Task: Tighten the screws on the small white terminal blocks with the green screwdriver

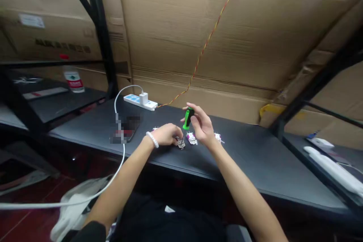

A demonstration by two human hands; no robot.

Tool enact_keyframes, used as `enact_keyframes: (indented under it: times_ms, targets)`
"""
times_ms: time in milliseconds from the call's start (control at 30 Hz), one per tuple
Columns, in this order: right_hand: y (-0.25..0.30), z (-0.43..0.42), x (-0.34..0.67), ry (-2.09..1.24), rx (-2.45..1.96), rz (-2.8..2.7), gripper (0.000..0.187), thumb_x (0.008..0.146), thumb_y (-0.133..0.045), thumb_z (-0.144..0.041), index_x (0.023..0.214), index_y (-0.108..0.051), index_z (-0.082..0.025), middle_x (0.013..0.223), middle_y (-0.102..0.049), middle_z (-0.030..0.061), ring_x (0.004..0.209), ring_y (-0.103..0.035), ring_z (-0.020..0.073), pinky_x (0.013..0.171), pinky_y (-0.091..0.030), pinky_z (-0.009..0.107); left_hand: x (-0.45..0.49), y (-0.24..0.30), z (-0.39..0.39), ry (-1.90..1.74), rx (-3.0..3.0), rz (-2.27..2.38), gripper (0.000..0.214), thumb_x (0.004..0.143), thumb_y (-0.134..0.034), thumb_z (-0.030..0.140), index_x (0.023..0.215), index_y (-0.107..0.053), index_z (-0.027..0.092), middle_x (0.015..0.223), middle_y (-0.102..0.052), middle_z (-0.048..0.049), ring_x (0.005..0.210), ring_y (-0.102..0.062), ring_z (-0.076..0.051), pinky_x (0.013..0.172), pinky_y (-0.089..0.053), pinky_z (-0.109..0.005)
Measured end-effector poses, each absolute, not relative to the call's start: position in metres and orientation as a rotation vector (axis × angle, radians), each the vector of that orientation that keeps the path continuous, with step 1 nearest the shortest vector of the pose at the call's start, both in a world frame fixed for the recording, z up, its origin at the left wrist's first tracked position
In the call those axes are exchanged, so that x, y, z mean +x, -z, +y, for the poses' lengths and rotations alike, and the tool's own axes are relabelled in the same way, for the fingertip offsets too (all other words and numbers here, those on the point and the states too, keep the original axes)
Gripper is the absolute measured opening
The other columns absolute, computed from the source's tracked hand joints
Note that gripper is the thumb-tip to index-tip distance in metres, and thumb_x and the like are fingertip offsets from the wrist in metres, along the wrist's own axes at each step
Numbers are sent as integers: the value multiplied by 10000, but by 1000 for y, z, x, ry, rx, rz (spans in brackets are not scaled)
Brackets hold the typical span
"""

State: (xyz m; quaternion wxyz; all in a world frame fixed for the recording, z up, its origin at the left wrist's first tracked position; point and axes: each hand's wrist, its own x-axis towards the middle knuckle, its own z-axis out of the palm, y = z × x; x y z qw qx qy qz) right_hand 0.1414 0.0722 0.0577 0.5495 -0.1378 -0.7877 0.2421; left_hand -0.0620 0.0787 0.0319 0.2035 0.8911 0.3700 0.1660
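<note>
1. The relation that matters is the line from screwdriver [187, 118] to small part [181, 144]: the part lies below the handle and slightly left, flat on the bench [249, 162].
2. The screwdriver's long axis is steep, its green-and-black handle uppermost and tilted a little right; the thin shaft runs down to the part. Whether the tip is seated is too small to tell.
3. The right hand [203, 127] pinches the handle between thumb and fingers, to the right of and above the part.
4. The left hand [166, 135] is nearer, its bent fingers touching the part's left side; whether they pinch or merely press it, I cannot tell.
5. Just right of the part sits a white-and-purple piece [191, 138], close to the shaft; another piece [218, 137] lies beyond the right wrist.
6. The bench's front edge runs near the part; wider room opens to the right.
</note>
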Motion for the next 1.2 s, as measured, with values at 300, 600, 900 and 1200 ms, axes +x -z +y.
enact_keyframes:
  times_ms: [300,600,900,1200]
  targets:
    - [-61,76,148,-276,-465,-1742,348,993,-687,-358,1337,-702,-305,1196,-626,92,1064,-671,238,922,-621,428,-64,-30,81,-450,2463,1023,247,745,-828,42,950,-831,179,1030,-828,-47,961,-750,-211,850,-510,-245]
    - [-62,73,149,-152,-468,-1688,280,941,-757,-390,1202,-735,-289,1107,-652,82,988,-680,244,873,-614,429,-63,-32,80,-452,2482,1015,250,756,-817,45,965,-837,181,1068,-828,-52,975,-747,-210,857,-516,-240]
    - [-69,71,154,-246,-409,-1787,314,965,-724,-413,1264,-734,-316,1173,-636,81,1004,-697,245,901,-621,453,-64,-30,82,-457,2444,1035,254,756,-816,43,965,-834,187,1064,-828,-44,979,-745,-206,874,-512,-242]
    - [-73,68,153,-301,-374,-1833,364,1002,-665,-383,1358,-697,-317,1225,-668,91,1096,-684,255,959,-614,457,-64,-31,80,-462,2441,1038,242,756,-825,46,955,-835,183,1039,-830,-41,985,-750,-211,875,-517,-245]
